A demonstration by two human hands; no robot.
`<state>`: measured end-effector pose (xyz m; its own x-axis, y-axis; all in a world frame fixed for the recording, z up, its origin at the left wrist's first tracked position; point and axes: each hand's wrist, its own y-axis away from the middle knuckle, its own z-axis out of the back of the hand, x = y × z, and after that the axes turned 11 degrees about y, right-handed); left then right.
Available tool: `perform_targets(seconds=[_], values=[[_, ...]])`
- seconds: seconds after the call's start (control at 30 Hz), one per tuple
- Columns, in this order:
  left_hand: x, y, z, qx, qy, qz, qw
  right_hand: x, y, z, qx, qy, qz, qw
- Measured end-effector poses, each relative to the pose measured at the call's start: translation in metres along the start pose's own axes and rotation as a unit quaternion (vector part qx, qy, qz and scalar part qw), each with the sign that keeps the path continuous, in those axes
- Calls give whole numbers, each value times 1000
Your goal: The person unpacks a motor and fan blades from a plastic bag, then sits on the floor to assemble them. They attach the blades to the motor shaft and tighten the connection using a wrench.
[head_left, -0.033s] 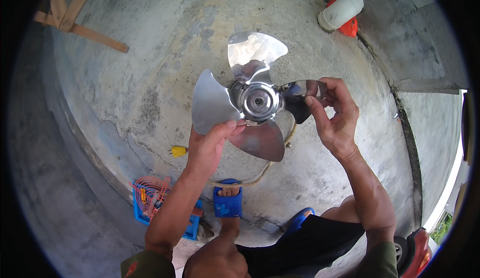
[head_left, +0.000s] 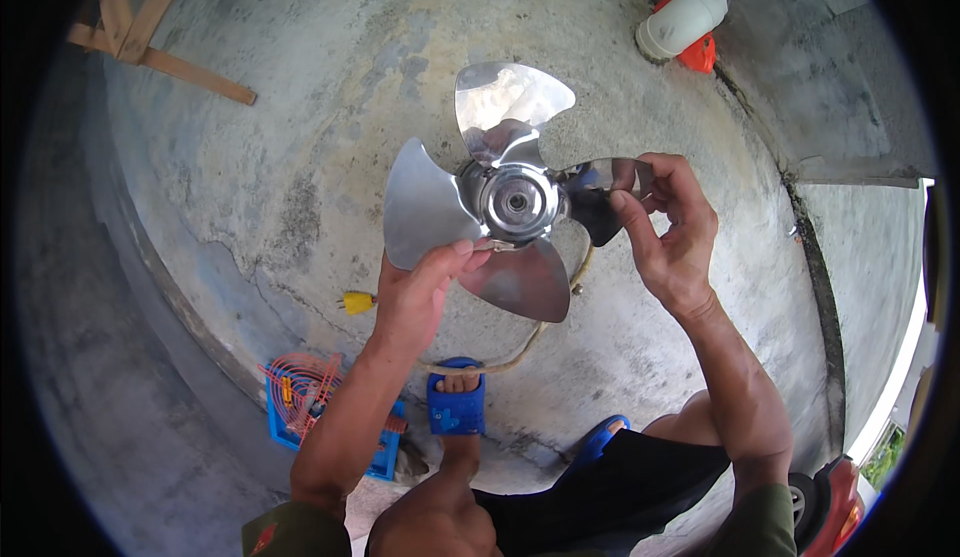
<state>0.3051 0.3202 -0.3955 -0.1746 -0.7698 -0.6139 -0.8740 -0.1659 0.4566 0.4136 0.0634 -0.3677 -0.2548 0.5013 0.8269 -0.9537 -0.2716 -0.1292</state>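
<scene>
Now, a shiny four-bladed metal fan [head_left: 517, 203] is held in front of the body, over the concrete floor [head_left: 330, 147]. It is gripped at its lower left side by the left hand [head_left: 412, 297], while its right blade [head_left: 598, 219] is pinched between the thumb and fingers of the right hand [head_left: 678, 242]. Nearer to the feet, a yellow plug [head_left: 357, 303] and a beige cable [head_left: 527, 347] are seen.

Four blades [head_left: 430, 212] on one metal fan [head_left: 505, 179], whose hub [head_left: 518, 204] centres the dial; one left hand [head_left: 412, 299] toward eight o'clock, one right hand [head_left: 682, 242] at three, so two; one white pipe [head_left: 685, 21] at one; one wooden frame [head_left: 135, 52] at ten; one yellow plug [head_left: 358, 303] at eight; one blue crate [head_left: 283, 431] between seven and eight; two blue slippers [head_left: 456, 418] around six.
</scene>
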Motion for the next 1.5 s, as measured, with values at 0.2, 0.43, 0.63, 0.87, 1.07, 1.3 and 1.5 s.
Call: perform_targets(seconds=[0.2,0.43,0.63,0.87,1.07,1.3,1.5], values=[[-3,-4,15,25,40,-4,999,-1,-3,-10,0,-20,12,1000],[2,-9,5,40,65,4,997,-6,-2,-5,-7,-5,-8,1000],[0,-15,8,45,52,2,998,-6,-6,-9,-8,-18,-15,1000],[-3,-16,-10,-32,-17,21,999,-16,-9,-11,43,-61,-98,992],[1,-12,-14,-44,-67,6,997,-16,-8,-14,48,-34,-76,995],[6,-12,-13,-54,-86,-9,995,-16,-12,-9,77,-81,-153,982],[39,6,-22,-112,-85,-6,990,-37,-25,-8,106,-48,-181,977]])
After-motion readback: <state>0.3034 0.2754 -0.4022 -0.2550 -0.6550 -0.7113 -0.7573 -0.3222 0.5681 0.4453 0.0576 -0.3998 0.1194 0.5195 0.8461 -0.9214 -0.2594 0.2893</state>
